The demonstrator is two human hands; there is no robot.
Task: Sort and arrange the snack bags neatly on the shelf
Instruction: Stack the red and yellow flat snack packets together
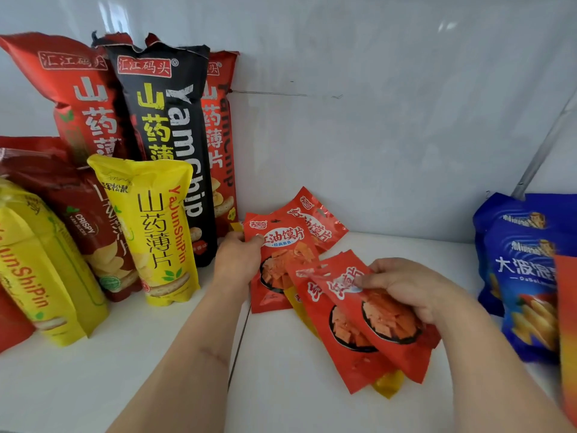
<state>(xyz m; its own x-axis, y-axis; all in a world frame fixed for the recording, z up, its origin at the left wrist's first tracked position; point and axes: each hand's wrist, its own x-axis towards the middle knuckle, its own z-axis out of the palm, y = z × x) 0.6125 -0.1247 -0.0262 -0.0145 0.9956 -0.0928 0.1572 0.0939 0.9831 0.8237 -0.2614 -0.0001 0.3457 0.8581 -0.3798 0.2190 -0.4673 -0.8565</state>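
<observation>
On the white shelf, my left hand pinches the top left corner of a small red snack bag that stands tilted near the tall bags. Behind it leans another small red bag. My right hand grips a bunch of small red bags fanned out low over the shelf, with a yellow bag sticking out beneath them.
Tall yam chip bags stand at the left: a black one, red ones, and yellow ones in front. Blue bags stand at the right by a metal pole. A white wall backs the shelf.
</observation>
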